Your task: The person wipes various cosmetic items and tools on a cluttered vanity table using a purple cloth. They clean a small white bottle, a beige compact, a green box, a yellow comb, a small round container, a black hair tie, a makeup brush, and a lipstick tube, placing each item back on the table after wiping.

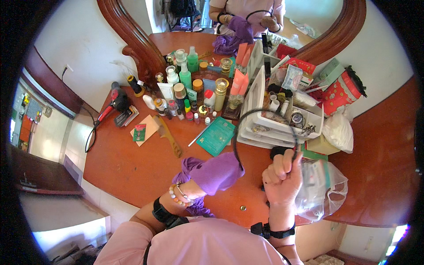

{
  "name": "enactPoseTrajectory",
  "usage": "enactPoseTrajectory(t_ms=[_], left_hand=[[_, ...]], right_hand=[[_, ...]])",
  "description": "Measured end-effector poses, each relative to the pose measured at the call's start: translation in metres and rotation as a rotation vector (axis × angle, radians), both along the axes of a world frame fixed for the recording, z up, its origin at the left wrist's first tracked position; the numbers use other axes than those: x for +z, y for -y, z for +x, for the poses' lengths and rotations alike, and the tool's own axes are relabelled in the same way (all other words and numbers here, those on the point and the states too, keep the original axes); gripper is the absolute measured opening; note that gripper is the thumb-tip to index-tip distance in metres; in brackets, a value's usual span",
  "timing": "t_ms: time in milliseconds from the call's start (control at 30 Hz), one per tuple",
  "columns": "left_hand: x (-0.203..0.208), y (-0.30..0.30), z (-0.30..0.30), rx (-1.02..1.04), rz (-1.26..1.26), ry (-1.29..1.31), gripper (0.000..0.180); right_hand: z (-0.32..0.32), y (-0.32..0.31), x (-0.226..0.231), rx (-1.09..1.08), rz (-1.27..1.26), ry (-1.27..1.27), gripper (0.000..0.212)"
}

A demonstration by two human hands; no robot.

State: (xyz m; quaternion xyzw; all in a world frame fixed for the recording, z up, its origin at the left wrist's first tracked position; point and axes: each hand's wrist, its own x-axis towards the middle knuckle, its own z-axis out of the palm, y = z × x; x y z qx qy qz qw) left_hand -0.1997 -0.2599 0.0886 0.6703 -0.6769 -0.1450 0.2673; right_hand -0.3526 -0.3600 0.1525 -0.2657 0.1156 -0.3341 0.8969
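Note:
A thin black hoop, shaped like a headband (238,140), arches above the tabletop between my hands. My right hand (282,179) is closed, pinching one end of it between thumb and fingers. A purple cloth (218,173) covers the fingers of my left hand (191,189), bunched around them, with loose folds hanging beside the wrist. The hoop's other end meets the cloth's right edge; whether the covered fingers grip it is hidden. Beaded and metal bracelets circle my left wrist. In the mirror, both hands show with the cloth and the black arc.
Behind my hands stand several cosmetic bottles (185,79) and a white drawer organizer (260,126) full of small items. A teal packet (216,136), a wooden comb (167,134) and a hair dryer (118,98) lie leftward. A clear plastic bag (324,190) sits beside my right hand.

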Motion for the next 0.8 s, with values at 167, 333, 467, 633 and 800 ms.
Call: enactPoseTrajectory(t_ms=[167, 333, 467, 633, 800], left_hand=[[0.013, -0.009, 0.006, 0.2, 0.127, -0.131, 0.022], [0.02, -0.009, 0.018, 0.211, 0.107, -0.366, 0.014], [0.021, -0.011, 0.02, 0.064, 0.213, -0.316, 0.011], [-0.045, -0.026, 0.028, -0.037, 0.102, -0.254, 0.012], [-0.005, -0.017, 0.027, -0.069, 0.152, -0.233, 0.013]], right_hand=[[-0.008, 0.013, 0.015, -0.315, -0.347, -0.136, 0.029], [-0.007, 0.043, 0.052, -0.695, -1.033, -0.484, 0.017], [0.008, 0.099, 0.05, -0.958, -1.435, -0.79, 0.016], [0.029, 0.141, 0.031, -1.204, -1.76, -0.978, 0.011], [0.051, 0.145, 0.011, -1.121, -1.74, -1.179, 0.01]])
